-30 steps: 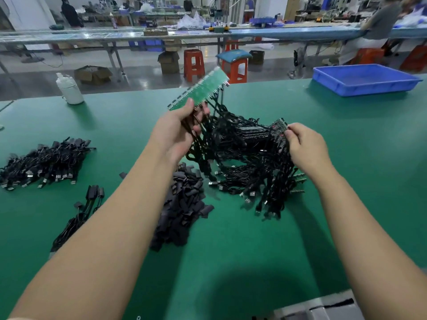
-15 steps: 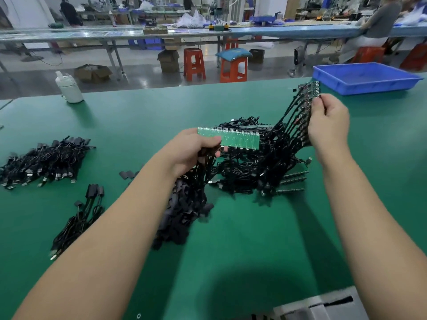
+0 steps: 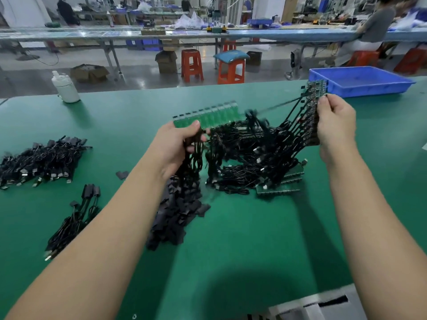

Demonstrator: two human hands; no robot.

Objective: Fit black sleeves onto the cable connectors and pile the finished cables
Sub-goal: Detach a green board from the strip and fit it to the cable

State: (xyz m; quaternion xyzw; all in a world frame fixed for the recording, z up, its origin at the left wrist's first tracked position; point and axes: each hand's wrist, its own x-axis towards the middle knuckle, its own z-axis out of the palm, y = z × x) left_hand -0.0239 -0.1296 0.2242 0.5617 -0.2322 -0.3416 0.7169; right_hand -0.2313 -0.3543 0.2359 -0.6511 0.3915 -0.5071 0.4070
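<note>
On the green table (image 3: 231, 250), far left, a pile of cables (image 3: 39, 161); nearer, a small bundle (image 3: 74, 218); at the back, a white bottle (image 3: 65, 86). Centre-left, a heap of black sleeves (image 3: 175, 218) under the left forearm. Left hand (image 3: 175, 146), grip clamped on a blurred green board (image 3: 208, 116) and a clutch of hanging cords. Middle, a cable tangle (image 3: 249, 158) on the table, strands stretched up to the right. Right hand (image 3: 335, 125), raised, grip pinched on a dark board (image 3: 315, 93). Far right, a blue tray (image 3: 360, 80).
</note>
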